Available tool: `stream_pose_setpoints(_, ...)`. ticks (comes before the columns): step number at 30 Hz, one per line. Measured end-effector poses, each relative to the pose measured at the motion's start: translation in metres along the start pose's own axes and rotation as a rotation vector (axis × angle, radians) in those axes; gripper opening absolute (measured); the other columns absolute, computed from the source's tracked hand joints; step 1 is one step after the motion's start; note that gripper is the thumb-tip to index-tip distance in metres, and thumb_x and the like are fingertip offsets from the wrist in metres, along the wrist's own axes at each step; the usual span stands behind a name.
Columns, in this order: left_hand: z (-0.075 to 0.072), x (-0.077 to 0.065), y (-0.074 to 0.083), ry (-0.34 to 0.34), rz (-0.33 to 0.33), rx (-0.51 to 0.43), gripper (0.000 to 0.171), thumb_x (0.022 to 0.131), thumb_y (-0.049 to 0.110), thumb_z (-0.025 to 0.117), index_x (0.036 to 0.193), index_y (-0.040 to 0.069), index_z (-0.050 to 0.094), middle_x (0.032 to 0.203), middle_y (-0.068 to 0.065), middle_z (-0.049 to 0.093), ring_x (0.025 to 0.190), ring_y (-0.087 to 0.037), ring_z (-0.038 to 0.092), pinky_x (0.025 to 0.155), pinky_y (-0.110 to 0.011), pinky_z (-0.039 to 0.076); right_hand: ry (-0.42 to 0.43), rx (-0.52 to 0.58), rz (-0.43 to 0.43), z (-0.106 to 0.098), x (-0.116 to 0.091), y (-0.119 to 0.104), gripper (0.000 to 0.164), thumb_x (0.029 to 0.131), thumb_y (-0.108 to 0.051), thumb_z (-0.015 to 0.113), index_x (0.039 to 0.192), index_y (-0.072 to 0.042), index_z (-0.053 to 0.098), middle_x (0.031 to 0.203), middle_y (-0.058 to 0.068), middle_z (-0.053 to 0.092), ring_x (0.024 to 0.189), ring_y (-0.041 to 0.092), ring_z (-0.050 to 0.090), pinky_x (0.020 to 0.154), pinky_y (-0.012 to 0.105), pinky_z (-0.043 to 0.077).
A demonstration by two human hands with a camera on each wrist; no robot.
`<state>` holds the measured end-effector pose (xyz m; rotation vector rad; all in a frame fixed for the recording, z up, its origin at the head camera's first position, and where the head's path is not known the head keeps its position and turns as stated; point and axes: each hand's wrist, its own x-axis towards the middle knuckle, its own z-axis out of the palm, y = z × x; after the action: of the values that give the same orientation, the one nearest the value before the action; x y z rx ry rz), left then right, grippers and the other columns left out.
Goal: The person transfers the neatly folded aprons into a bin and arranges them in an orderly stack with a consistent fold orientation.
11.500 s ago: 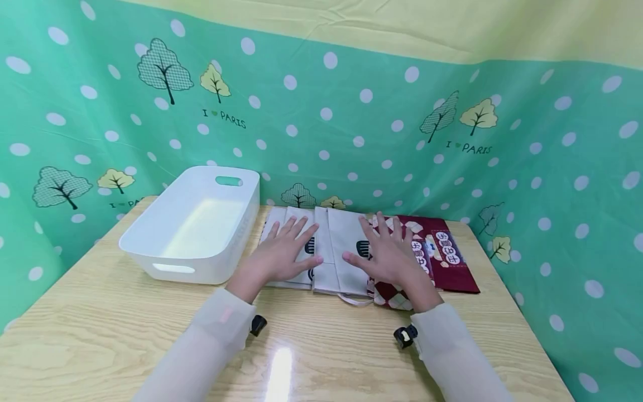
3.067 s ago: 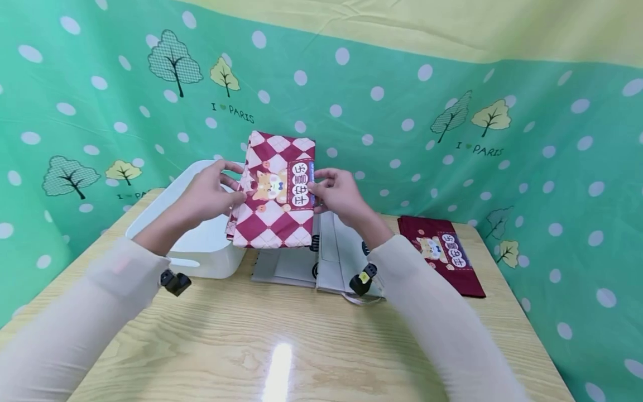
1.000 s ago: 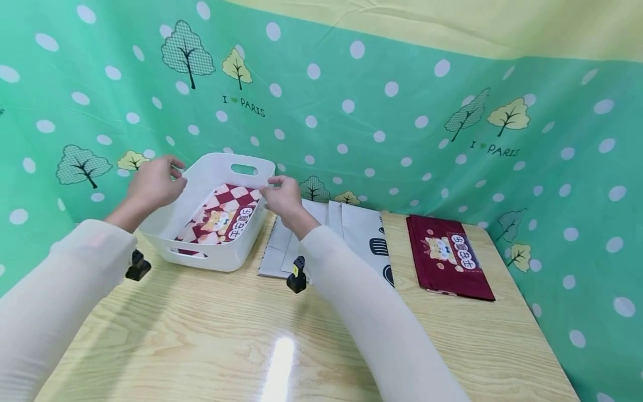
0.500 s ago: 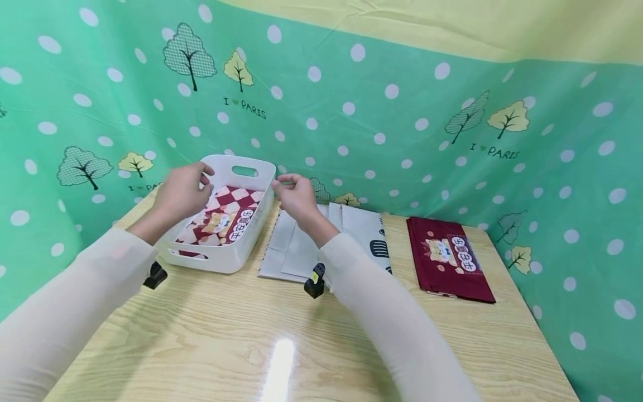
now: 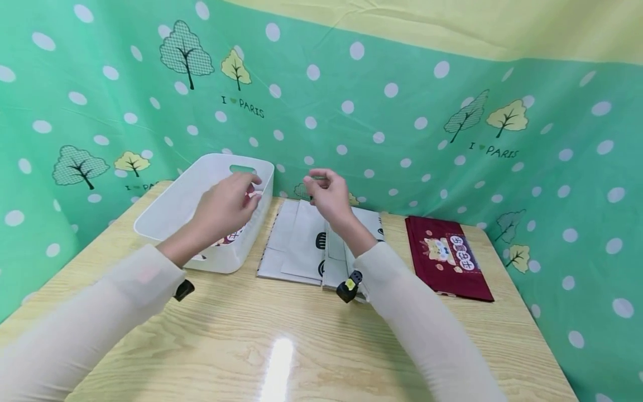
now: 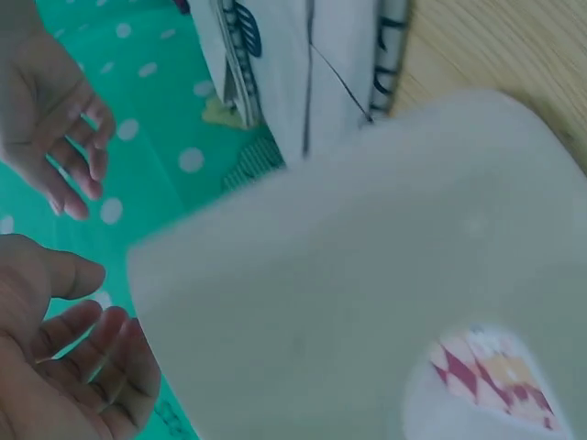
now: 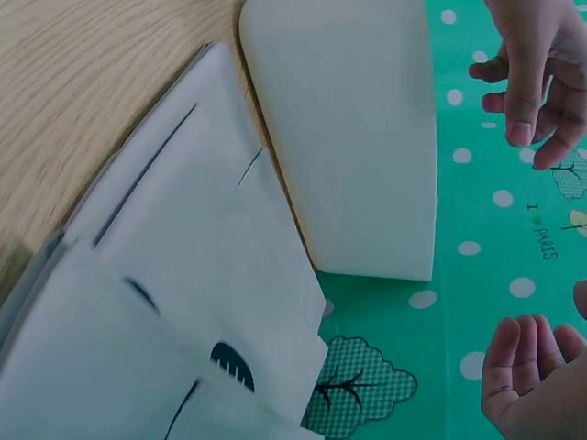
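My left hand (image 5: 223, 206) is over the right side of a white plastic basket (image 5: 168, 215), its fingers loosely bent around nothing. Inside the basket lies a folded red-and-white checked cloth (image 6: 491, 376), mostly hidden by that hand in the head view. My right hand (image 5: 331, 198) hovers above two folded off-white cloths with black utensil prints (image 5: 298, 240), fingers relaxed and holding nothing. These cloths lie side by side, right of the basket. In the right wrist view, the bent fingers (image 7: 527, 353) show no contact with the cloth.
A folded dark red cloth (image 5: 444, 254) with a cartoon animal print lies on the wooden table (image 5: 226, 340) at the right. Behind the table hangs a green polka-dot curtain (image 5: 382, 117). Both wrists carry small black cameras.
Both hands lifted the checked cloth from beside the dark red one, carried it left and left it in the basket. Since then, both hands have moved right, the right one over the off-white cloths.
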<state>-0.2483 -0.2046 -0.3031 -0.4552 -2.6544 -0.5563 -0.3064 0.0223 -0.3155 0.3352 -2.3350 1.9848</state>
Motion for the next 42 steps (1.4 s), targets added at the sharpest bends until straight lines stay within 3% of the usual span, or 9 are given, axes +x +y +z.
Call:
stream_pose_setpoints(6, 0.017, 0.003, 0.029, 0.016, 0.113, 0.047, 0.030, 0.099, 0.014, 0.065, 0.126, 0.002, 0.061, 0.115, -0.015, 0.067, 0.096, -0.031, 0.064, 0.073, -0.046, 0.057, 0.000, -0.143, -0.117, -0.026, -0.009, 0.009, 0.035, 0.103, -0.025, 0.064, 0.134, -0.008, 0.061, 0.113, 0.009, 0.066, 0.098, 0.021, 0.064, 0.086, 0.040, 0.057)
stream_pose_setpoints(10, 0.031, 0.002, 0.047, 0.008, 0.158, 0.077, 0.032, 0.099, 0.015, 0.066, 0.128, 0.002, 0.061, 0.116, -0.015, 0.067, 0.102, -0.032, 0.065, 0.078, -0.046, 0.059, -0.002, -0.340, -0.203, -0.044, -0.016, 0.019, 0.038, 0.103, -0.025, 0.063, 0.136, -0.007, 0.059, 0.109, 0.007, 0.066, 0.098, 0.020, 0.063, 0.082, 0.036, 0.056)
stream_pose_setpoints(14, 0.049, -0.001, 0.063, -0.051, 0.204, 0.154, 0.036, 0.099, 0.019, 0.066, 0.132, 0.004, 0.060, 0.119, -0.013, 0.066, 0.107, -0.031, 0.064, 0.084, -0.044, 0.059, -0.001, -0.562, -0.270, -0.065, -0.024, 0.031, 0.037, 0.103, -0.023, 0.063, 0.135, -0.004, 0.059, 0.106, 0.008, 0.067, 0.098, 0.024, 0.064, 0.083, 0.038, 0.057)
stream_pose_setpoints(18, 0.067, -0.003, 0.075, -0.097, 0.235, 0.183, 0.037, 0.099, 0.020, 0.067, 0.133, 0.006, 0.061, 0.117, -0.011, 0.066, 0.106, -0.031, 0.065, 0.083, -0.044, 0.058, -0.015, -0.699, -0.279, -0.088, -0.032, 0.042, 0.037, 0.103, -0.023, 0.063, 0.133, -0.002, 0.060, 0.113, 0.013, 0.066, 0.105, 0.031, 0.064, 0.088, 0.044, 0.056)
stream_pose_setpoints(22, 0.082, -0.003, 0.080, -0.129, 0.234, 0.157, 0.036, 0.098, 0.019, 0.066, 0.132, 0.008, 0.061, 0.115, -0.010, 0.065, 0.100, -0.029, 0.064, 0.074, -0.043, 0.058, -0.036, -0.776, -0.218, -0.112, -0.039, 0.052, 0.040, 0.104, -0.025, 0.061, 0.137, -0.002, 0.058, 0.125, 0.017, 0.063, 0.112, 0.034, 0.062, 0.092, 0.048, 0.055)
stream_pose_setpoints(29, 0.103, 0.000, 0.079, -0.169, 0.188, 0.138, 0.036, 0.098, 0.017, 0.066, 0.133, 0.008, 0.060, 0.113, -0.011, 0.066, 0.097, -0.030, 0.065, 0.065, -0.043, 0.058, -0.025, -0.829, -0.138, -0.145, -0.048, 0.065, 0.044, 0.103, -0.025, 0.063, 0.139, -0.001, 0.056, 0.130, 0.021, 0.059, 0.118, 0.039, 0.059, 0.093, 0.053, 0.055)
stream_pose_setpoints(34, 0.116, 0.002, 0.077, -0.237, 0.121, 0.093, 0.038, 0.098, 0.020, 0.066, 0.134, 0.007, 0.059, 0.114, -0.013, 0.066, 0.099, -0.030, 0.065, 0.070, -0.046, 0.059, -0.033, -0.883, -0.084, -0.158, -0.050, 0.075, 0.047, 0.101, -0.025, 0.065, 0.139, 0.002, 0.056, 0.135, 0.024, 0.058, 0.123, 0.040, 0.056, 0.098, 0.056, 0.052)
stream_pose_setpoints(38, 0.125, 0.007, 0.076, -0.296, 0.020, -0.059, 0.039, 0.099, 0.023, 0.066, 0.135, 0.007, 0.059, 0.115, -0.012, 0.067, 0.098, -0.027, 0.066, 0.077, -0.047, 0.058, -0.037, -0.877, -0.015, -0.164, -0.048, 0.086, 0.049, 0.101, -0.023, 0.064, 0.140, 0.006, 0.054, 0.133, 0.027, 0.059, 0.120, 0.042, 0.058, 0.096, 0.056, 0.053)
stream_pose_setpoints(42, 0.133, 0.014, 0.075, -0.349, -0.115, -0.252, 0.038, 0.100, 0.022, 0.065, 0.133, 0.005, 0.060, 0.110, -0.011, 0.071, 0.092, -0.023, 0.067, 0.079, -0.043, 0.057, -0.035, -0.833, 0.063, -0.169, -0.045, 0.098, 0.049, 0.101, -0.022, 0.063, 0.138, 0.008, 0.054, 0.121, 0.029, 0.064, 0.107, 0.040, 0.063, 0.087, 0.052, 0.055)
